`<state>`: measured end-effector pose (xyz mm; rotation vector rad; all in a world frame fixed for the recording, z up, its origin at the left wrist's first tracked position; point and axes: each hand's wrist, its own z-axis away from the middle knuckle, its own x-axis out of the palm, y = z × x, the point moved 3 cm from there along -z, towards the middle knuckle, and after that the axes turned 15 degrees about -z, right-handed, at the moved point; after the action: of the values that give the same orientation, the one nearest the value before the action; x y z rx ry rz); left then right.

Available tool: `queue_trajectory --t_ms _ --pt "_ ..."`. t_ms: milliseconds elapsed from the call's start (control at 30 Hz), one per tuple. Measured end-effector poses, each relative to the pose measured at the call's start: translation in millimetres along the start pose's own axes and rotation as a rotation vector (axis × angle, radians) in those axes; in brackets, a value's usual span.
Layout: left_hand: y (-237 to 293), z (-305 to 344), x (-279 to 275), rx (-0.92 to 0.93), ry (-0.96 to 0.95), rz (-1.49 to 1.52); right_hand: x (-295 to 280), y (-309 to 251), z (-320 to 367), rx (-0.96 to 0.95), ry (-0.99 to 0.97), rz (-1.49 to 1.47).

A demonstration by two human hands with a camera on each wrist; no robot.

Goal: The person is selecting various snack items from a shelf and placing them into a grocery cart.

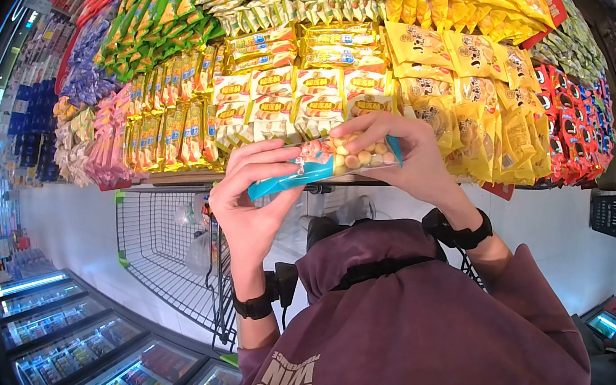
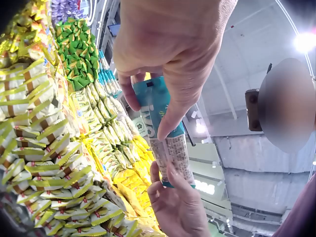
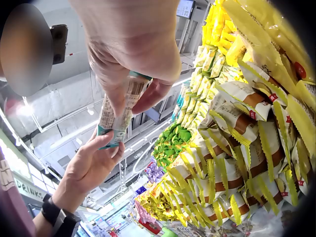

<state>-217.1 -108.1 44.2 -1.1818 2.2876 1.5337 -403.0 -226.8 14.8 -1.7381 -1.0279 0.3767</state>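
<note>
A: Left hand point(image 1: 254, 191)?
B: Raised, forearm upright. Thumb and fingers pinch one end of the packet point(image 1: 324, 163).
A: Right hand point(image 1: 407, 153)?
B: Level with it, fingers curled over the other end. Both wrists strapped.

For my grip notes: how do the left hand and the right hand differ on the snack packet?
The left hand pinches the snack packet at its teal end; the right hand holds its clear end. In the head view the left hand sits lower than the right hand. Both hold the same packet.
</note>
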Motion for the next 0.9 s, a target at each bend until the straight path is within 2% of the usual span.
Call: queue_trajectory --t_ms 33,133,300,367,433,533,567,633,667,767,800,900 --pt "1.2 -0.3 -0.8 0.06 0.001 -0.076 0.1 -0.2 0.2 -0.013 -0.011 0.011" --pt "6.5 0.1 -1.1 0.063 0.029 -0.09 -0.1 0.1 -0.1 -0.075 -0.017 0.066" --pt "4.4 3.3 -6.8 0.035 0.046 -0.079 1.2 -15.9 -2.1 -0.001 -0.176 0.013" --pt "1.7 4.2 -9.1 0.038 0.011 -0.065 -2.2 -14.9 -1.3 0.101 -0.196 -0.047" --pt "0.8 4.7 -9.5 0.06 -0.049 -0.054 -5.1 -8.9 0.3 0.282 -0.165 -0.069" --pt "4.9 1.8 -7.8 0.212 -0.086 -0.177 0.4 -10.4 -0.6 0.554 -0.194 -0.015" --pt "6.2 0.0 -7.6 0.185 -0.011 -0.186 3.2 -9.8 -0.3 0.611 -0.203 -0.031" --pt "12.3 -2.7 -0.2 0.13 0.139 -0.204 11.4 -2.5 4.9 0.608 -0.2 -0.217" --pt "6.6 0.2 5.0 0.011 0.23 -0.101 16.1 0.9 5.8 0.571 -0.174 -0.283" --pt "2.8 6.8 18.6 -0.491 0.329 0.452 23.9 4.7 5.1 0.602 -0.04 -0.347" --pt "3.6 7.0 18.8 -0.557 0.197 0.512 24.8 5.7 5.5 0.592 -0.019 -0.34" --pt "2.5 12.2 30.9 -0.546 0.081 0.475 26.6 12.5 7.7 0.561 0.012 -0.336"
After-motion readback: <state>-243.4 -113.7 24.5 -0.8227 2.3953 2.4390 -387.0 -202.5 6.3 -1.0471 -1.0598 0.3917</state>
